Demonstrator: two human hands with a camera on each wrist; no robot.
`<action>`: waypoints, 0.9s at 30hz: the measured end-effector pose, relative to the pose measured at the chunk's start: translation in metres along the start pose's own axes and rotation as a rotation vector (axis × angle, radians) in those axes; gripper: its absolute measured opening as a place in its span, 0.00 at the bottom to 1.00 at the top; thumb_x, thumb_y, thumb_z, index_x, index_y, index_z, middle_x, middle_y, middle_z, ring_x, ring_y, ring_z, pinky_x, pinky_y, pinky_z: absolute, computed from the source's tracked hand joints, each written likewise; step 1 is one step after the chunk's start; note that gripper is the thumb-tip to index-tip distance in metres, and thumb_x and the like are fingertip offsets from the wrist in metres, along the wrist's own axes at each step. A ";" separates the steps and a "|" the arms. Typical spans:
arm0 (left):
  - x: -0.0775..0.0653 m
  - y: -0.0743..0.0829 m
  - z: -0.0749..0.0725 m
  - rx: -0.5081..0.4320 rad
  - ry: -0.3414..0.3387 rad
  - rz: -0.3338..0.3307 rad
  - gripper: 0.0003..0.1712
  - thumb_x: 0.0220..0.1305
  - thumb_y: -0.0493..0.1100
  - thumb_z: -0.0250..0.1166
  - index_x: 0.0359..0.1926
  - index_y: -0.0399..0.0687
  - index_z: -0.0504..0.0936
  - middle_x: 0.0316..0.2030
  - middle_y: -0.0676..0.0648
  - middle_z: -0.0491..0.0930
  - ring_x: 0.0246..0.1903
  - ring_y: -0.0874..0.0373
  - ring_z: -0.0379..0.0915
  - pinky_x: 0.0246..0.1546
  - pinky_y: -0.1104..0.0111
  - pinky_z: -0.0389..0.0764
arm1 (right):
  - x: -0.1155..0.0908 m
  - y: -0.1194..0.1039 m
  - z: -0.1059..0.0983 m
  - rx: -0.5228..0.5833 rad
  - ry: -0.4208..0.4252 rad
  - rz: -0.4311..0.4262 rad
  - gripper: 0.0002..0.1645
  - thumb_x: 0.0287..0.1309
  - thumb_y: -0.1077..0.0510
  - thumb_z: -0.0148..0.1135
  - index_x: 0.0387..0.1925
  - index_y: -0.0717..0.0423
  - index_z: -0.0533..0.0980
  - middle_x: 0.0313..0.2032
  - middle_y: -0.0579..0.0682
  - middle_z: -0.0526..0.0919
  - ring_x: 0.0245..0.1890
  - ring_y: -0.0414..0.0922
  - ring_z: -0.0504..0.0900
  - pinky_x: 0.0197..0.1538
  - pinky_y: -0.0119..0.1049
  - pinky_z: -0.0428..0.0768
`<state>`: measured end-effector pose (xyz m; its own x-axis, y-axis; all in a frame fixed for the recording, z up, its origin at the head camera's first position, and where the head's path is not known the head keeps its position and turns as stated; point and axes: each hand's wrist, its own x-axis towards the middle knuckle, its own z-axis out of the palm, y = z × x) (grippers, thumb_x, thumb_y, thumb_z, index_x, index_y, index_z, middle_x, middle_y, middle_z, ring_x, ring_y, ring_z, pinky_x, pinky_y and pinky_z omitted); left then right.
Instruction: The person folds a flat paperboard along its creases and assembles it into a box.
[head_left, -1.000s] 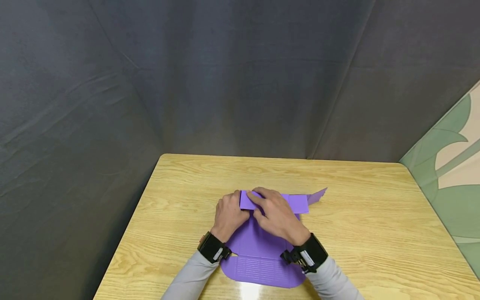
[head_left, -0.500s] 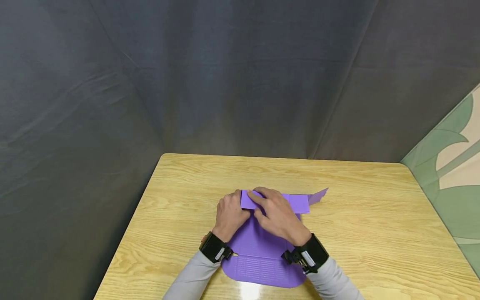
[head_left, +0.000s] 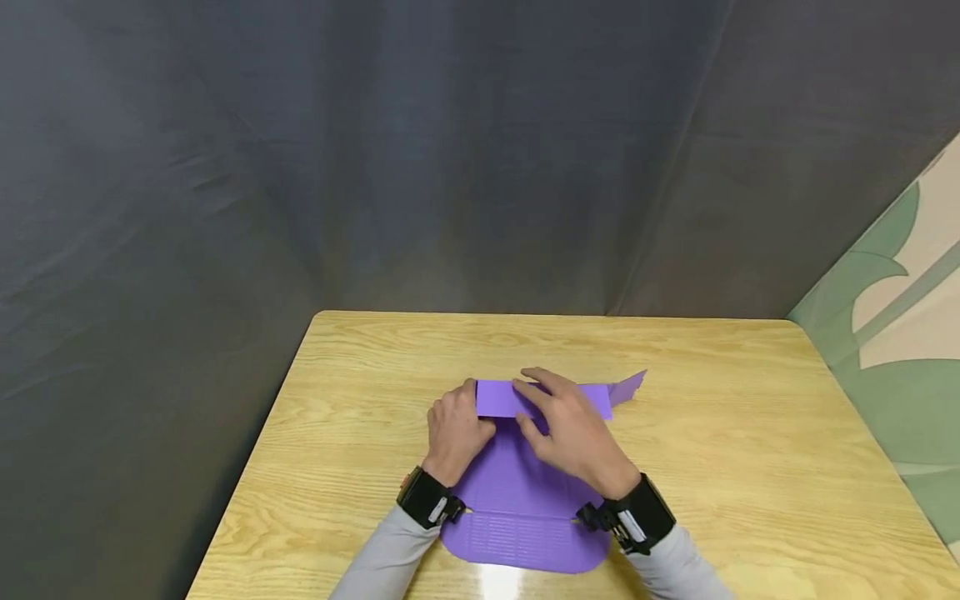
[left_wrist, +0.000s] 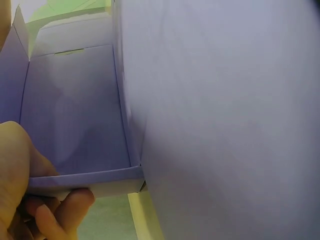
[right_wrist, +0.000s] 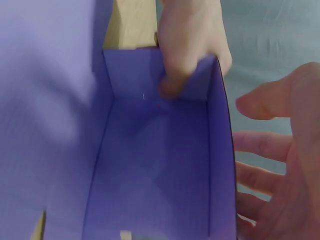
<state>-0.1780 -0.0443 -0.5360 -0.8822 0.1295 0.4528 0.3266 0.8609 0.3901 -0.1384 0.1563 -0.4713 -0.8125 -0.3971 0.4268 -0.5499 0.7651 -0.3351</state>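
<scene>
A purple cardboard box (head_left: 517,467), partly folded, lies on the table with its far side folded up into a narrow wall strip (head_left: 497,400). My left hand (head_left: 453,429) grips the left end wall (left_wrist: 95,181), thumb on the inner side and fingers curled outside, as the left wrist view shows. My right hand (head_left: 576,433) is spread over the right half of the strip in the head view. From the right wrist, its fingertips are right at the outer face of the long side wall (right_wrist: 223,150), thumb extended apart from it. An end flap (head_left: 628,388) sticks out at the right.
A wide purple panel with a rounded, slotted flap (head_left: 525,542) extends toward the person. The wooden table (head_left: 375,350) is bordered at the back and left by dark fabric (head_left: 480,167). A leaf-patterned cloth (head_left: 900,333) hangs at the right.
My right hand has slid to the right along the strip, its fingers loosened and more spread, exposing more of the strip's left part. My left hand keeps its grip at the left end.
</scene>
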 end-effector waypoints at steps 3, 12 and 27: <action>0.001 0.000 -0.001 -0.004 -0.003 -0.011 0.15 0.39 0.37 0.75 0.30 0.47 0.80 0.24 0.45 0.86 0.19 0.44 0.83 0.13 0.58 0.75 | -0.011 0.010 -0.010 -0.034 0.098 -0.007 0.29 0.59 0.52 0.73 0.60 0.60 0.85 0.63 0.59 0.83 0.65 0.59 0.81 0.68 0.57 0.79; 0.002 -0.002 -0.005 -0.019 -0.040 -0.042 0.14 0.40 0.35 0.73 0.31 0.47 0.80 0.24 0.45 0.86 0.19 0.47 0.82 0.11 0.62 0.70 | -0.045 0.035 -0.019 -0.071 0.305 -0.050 0.22 0.50 0.51 0.81 0.45 0.60 0.88 0.52 0.56 0.87 0.55 0.58 0.81 0.57 0.54 0.76; -0.001 -0.002 -0.031 -0.050 -0.161 -0.025 0.31 0.54 0.49 0.77 0.58 0.45 0.82 0.38 0.48 0.86 0.32 0.50 0.83 0.25 0.60 0.82 | -0.062 0.046 -0.006 -0.096 0.407 -0.086 0.12 0.54 0.60 0.74 0.39 0.62 0.90 0.43 0.54 0.88 0.45 0.56 0.82 0.43 0.50 0.74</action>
<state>-0.1675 -0.0608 -0.5124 -0.9319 0.1890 0.3095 0.3168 0.8396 0.4413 -0.1122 0.2189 -0.5079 -0.6114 -0.2438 0.7528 -0.5764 0.7890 -0.2126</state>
